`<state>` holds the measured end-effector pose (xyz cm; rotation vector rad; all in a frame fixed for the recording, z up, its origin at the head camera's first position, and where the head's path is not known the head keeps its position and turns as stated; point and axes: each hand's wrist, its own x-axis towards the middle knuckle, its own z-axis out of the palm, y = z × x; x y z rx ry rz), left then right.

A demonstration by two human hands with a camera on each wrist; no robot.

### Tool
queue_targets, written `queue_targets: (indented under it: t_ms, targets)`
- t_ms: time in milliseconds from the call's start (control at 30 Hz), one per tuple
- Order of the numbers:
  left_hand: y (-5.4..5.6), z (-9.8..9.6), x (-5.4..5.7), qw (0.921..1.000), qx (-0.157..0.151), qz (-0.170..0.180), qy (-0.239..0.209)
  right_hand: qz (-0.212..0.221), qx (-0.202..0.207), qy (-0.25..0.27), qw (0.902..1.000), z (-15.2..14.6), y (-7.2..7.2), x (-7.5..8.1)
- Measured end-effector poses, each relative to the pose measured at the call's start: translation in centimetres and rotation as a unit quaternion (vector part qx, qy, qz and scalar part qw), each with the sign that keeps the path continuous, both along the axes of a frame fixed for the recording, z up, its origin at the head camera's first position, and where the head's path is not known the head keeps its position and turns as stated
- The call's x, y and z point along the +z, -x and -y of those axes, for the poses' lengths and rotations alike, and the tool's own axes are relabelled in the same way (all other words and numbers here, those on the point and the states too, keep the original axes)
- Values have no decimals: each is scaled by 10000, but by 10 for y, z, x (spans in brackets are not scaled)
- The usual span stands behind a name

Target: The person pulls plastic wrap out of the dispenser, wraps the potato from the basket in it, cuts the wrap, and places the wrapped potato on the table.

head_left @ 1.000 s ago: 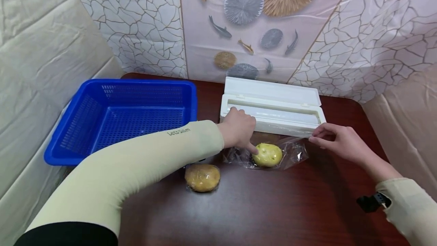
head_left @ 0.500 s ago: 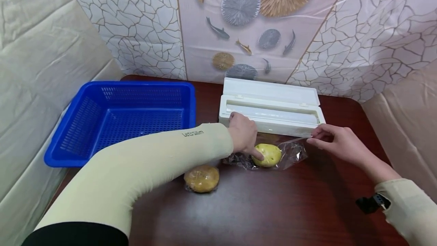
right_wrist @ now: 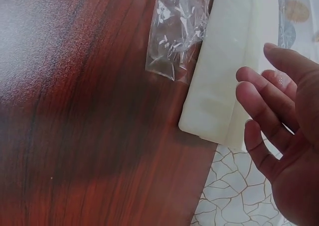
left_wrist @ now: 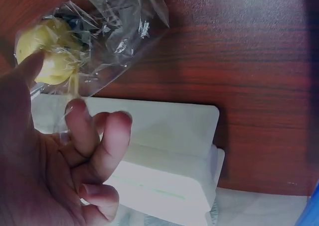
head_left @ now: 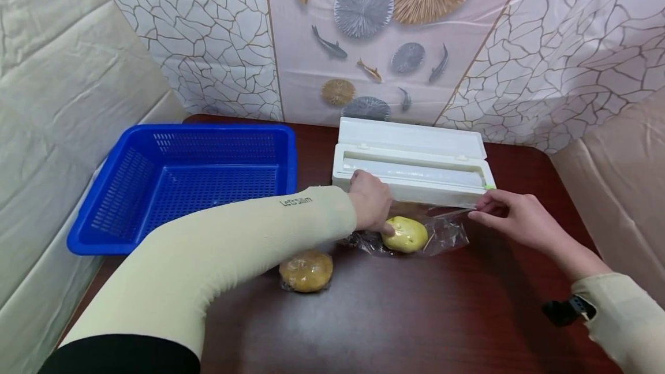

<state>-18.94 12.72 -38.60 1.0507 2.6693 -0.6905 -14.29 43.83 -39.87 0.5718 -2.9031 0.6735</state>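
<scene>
A yellow potato (head_left: pixel 405 235) lies on crinkled clear plastic wrap (head_left: pixel 447 233) before an open white wrap box (head_left: pixel 410 186). My left hand (head_left: pixel 371 201) reaches to the left of the box front. Its thumb (left_wrist: pixel 32 66) touches the potato while the other fingers stay loosely bent in the left wrist view. In that view a strip of film runs from the potato toward the index finger. My right hand (head_left: pixel 519 221) is at the box's right front corner, fingertips by the film's edge. In the right wrist view its thumb (right_wrist: pixel 289 61) and fingers stand apart, slightly bent.
A second potato (head_left: pixel 306 272), browner and wrapped in film, lies on the brown table (head_left: pixel 395 322) nearer me. At the left stands a blue plastic basket (head_left: pixel 182 131). A roll of film (head_left: pixel 415 173) sits inside the box, with the lid (head_left: pixel 410 137) folded back against the patterned backdrop (head_left: pixel 228 45).
My left hand has shifted slightly right and down, its thumb staying on the potato. My right hand has hardly moved; a small green spot now shows at the box's right end.
</scene>
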Motion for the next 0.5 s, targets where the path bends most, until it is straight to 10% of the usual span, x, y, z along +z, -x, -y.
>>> queue_targets:
  t_ms: [500]
  targets:
    - [2, 7, -3, 9992, -383, -10, -137, -133, 169, -176, 9996, 0, -21, 0]
